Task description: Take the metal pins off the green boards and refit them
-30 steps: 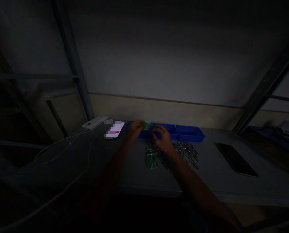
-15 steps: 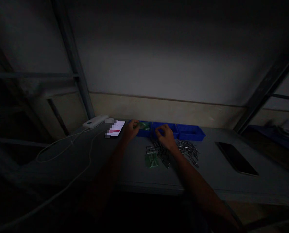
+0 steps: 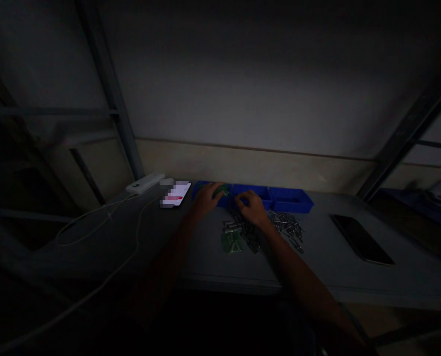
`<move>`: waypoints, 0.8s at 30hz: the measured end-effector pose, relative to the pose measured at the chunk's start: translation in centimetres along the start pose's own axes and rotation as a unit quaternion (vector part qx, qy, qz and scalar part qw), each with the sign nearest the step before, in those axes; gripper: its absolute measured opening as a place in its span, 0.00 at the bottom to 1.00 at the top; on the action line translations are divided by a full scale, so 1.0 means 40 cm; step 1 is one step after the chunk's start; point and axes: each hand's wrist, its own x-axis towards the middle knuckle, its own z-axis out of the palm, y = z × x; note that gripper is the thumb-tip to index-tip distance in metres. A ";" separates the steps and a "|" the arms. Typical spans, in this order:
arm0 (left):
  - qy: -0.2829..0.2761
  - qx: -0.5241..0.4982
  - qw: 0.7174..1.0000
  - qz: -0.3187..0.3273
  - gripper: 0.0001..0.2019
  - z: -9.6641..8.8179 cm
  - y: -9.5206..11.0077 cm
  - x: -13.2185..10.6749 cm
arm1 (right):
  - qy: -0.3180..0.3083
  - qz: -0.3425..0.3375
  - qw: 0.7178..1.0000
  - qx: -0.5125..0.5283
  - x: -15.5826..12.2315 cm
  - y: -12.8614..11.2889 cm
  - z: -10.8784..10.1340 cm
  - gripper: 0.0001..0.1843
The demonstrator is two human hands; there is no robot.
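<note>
The scene is very dark. My left hand (image 3: 207, 197) rests over the leftmost blue bin (image 3: 200, 188), its fingers curled on a small green circuit board (image 3: 223, 190). My right hand (image 3: 252, 208) hovers with bent fingers at the front of the middle blue bin (image 3: 259, 192), just above a heap of small metal pins (image 3: 285, 226); what it holds, if anything, is hidden. More green boards (image 3: 231, 243) lie on the grey table (image 3: 205, 262) below my hands.
A third blue bin (image 3: 291, 200) stands to the right. A lit phone (image 3: 176, 193) and a white power bank (image 3: 145, 183) with a trailing white cable (image 3: 105, 217) lie at the left. A dark phone (image 3: 361, 240) lies at the right. Metal shelf posts flank the table.
My left hand has shifted a little to the right over the left bin with the green board. My right hand has stayed by the middle bin, moving slightly.
</note>
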 end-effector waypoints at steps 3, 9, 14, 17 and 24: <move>-0.035 0.014 0.999 -0.035 0.10 0.001 -0.013 0.003 | -0.011 0.004 1.000 0.015 0.000 -0.008 -0.006 0.07; -0.009 0.070 0.990 -0.120 0.07 -0.032 -0.039 0.005 | -0.192 0.012 0.979 0.066 -0.014 -0.031 -0.035 0.09; -0.037 0.102 0.984 -0.141 0.09 -0.040 -0.024 0.003 | -0.409 -0.015 0.910 0.060 -0.045 -0.070 -0.066 0.17; -0.027 0.123 0.980 -0.157 0.11 -0.036 -0.009 0.001 | -0.462 -0.036 0.886 0.014 -0.058 -0.091 -0.069 0.25; 0.004 0.154 0.976 -0.154 0.12 -0.014 0.005 -0.008 | -0.442 -0.129 0.886 -0.053 -0.061 -0.089 -0.045 0.24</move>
